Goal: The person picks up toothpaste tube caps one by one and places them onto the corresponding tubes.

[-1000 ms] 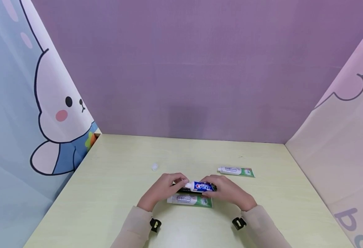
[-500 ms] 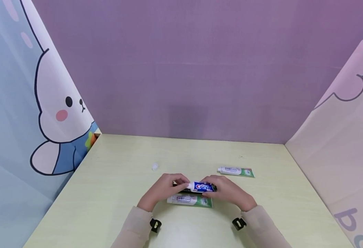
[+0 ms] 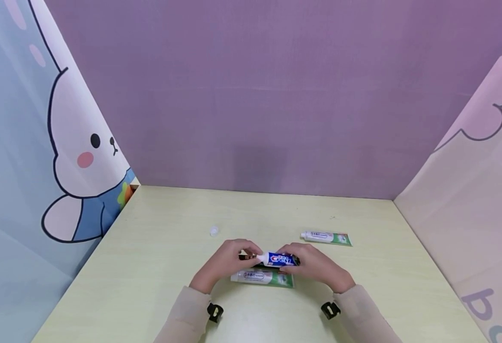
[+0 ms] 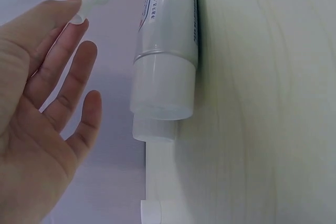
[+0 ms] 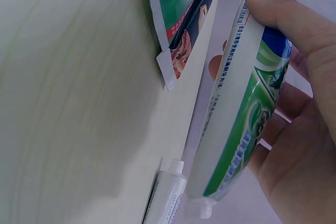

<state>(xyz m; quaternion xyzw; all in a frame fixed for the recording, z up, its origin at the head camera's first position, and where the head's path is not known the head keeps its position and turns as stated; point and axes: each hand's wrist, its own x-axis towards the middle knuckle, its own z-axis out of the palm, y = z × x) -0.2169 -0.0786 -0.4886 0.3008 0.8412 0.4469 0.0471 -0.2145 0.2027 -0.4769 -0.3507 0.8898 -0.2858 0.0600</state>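
Observation:
A blue, white and green Crest toothpaste tube (image 3: 280, 259) is held level above the table. My right hand (image 3: 315, 263) grips its body, with the thumb across the printed side in the right wrist view. At the narrow white nozzle (image 4: 81, 14), my left hand (image 3: 226, 262) pinches with thumb and index finger; its other fingers stand loosely bent. Below the hands lie a white and green toothpaste tube (image 3: 263, 277) and, just behind it, a black tube (image 3: 246, 257), partly hidden. The front tube's broad white cap (image 4: 163, 87) shows in the left wrist view.
A loose white cap (image 3: 214, 231) rests on the table (image 3: 156, 267) beyond my left hand. Another white and green tube (image 3: 326, 237), its thin nozzle bare, lies behind my right hand. A purple panel (image 3: 251, 95) closes the back, with printed cloths at both sides.
My left fingertips shift slightly at the nozzle. The right hand, the held tube and the things on the table stay practically where they were.

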